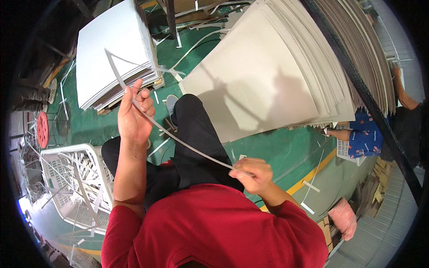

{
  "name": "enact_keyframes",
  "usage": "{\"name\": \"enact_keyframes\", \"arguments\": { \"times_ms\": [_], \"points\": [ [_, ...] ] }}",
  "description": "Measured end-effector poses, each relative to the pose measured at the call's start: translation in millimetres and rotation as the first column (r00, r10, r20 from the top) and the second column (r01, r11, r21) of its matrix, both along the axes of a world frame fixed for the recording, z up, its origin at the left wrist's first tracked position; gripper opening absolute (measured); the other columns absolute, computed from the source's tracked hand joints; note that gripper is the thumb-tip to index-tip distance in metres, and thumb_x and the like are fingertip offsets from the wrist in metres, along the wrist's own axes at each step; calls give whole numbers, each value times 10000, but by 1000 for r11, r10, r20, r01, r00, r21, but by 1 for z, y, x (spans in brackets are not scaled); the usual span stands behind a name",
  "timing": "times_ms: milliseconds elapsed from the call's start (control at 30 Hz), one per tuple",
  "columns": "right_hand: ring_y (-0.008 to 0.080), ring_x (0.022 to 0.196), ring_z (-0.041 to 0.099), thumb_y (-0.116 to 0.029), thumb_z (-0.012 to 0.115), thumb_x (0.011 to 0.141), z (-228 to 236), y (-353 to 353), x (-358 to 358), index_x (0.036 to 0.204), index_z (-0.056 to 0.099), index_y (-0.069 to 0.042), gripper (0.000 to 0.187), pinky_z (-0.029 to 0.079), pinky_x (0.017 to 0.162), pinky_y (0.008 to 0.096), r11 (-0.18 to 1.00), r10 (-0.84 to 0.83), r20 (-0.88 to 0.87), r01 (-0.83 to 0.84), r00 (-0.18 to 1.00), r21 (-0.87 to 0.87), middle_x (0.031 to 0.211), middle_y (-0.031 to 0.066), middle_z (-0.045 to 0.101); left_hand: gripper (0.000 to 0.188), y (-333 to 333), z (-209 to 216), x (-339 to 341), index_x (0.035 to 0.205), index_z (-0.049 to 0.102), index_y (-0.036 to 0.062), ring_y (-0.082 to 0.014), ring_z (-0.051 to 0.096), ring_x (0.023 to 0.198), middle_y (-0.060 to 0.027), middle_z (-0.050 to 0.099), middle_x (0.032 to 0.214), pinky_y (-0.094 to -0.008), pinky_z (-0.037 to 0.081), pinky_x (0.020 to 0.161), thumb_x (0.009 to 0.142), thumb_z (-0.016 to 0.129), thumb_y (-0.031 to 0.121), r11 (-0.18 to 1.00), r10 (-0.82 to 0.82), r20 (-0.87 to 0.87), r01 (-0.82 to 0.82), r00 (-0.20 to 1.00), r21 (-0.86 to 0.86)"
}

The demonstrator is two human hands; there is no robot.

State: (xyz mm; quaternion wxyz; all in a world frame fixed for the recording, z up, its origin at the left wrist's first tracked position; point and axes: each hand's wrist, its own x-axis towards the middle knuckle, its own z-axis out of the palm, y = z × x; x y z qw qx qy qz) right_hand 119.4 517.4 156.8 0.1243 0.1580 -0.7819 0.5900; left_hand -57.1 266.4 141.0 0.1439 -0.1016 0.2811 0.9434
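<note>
A long, thin, pale strip (187, 145) that looks like paper or card runs slantwise across my lap, bowed between both hands. My right hand (254, 175) is closed in a fist on its lower right end. The strip passes through my left hand (135, 114), between thumb and half-curled fingers. Beyond that hand, the free end rises over the white sheet stack (111, 38) and bends back sharply near its tip. Right of my knees spreads a big tilted stack of cream board sheets (250, 76), with shadows falling across it.
A white plastic basket (96, 163) full of cut strips stands at my left. Loose scraps lie on the green floor (281, 154). A dark bar (357, 85) crosses the right side, where another person in blue patterned shorts (365, 136) sits. A pink bundle (343, 219) lies lower right.
</note>
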Motion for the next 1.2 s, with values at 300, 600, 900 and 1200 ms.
{"name": "enact_keyframes", "arguments": {
  "times_ms": [300, 600, 900, 1200],
  "points": [
    [273, 604, 599, -277, 456, 923, 24, 6, -26, 953, 572, 19, 320, 485, 590, 388, 925, 328, 33, -314, 944, -213, 672, 158, 618, 357, -25, 49, 35, 1194, 433, 29, -90, 385, 541, -18, 456, 711, -223, 320, 444, 904, 469, 234, 998, 26, -338, -43, 941, -44],
    [304, 1055, 515, -205, 616, 807, -69, 201, -132, 1147, 514, -9, 406, 408, 894, 401, 147, -703, -344, 600, 623, 786, 1117, 172, 550, 367, -59, 26, 66, 1190, 421, 21, -81, 353, 508, 4, 409, 639, -217, 299, 435, 869, 485, 187, 971, 185, -242, -215, 952, -106],
    [348, 998, 527, -318, 635, 778, -51, 187, -190, 1153, 501, -9, 504, 432, 866, 424, -31, -876, -139, 233, 462, 972, 1097, 174, 535, 332, -88, -9, 85, 1177, 450, 30, -95, 393, 558, -7, 452, 675, -221, 324, 461, 888, 458, 193, 951, 285, -80, -292, 955, -101],
    [260, 828, 585, -303, 686, 718, -31, 188, -213, 992, 558, 122, 522, 449, 755, 361, 705, -682, 635, 95, 363, 702, 935, 177, 613, 244, -100, -41, 78, 1035, 566, 129, -89, 463, 587, 20, 510, 686, -204, 350, 521, 861, 552, 300, 970, 233, 245, -242, 941, 8]
  ]
}}
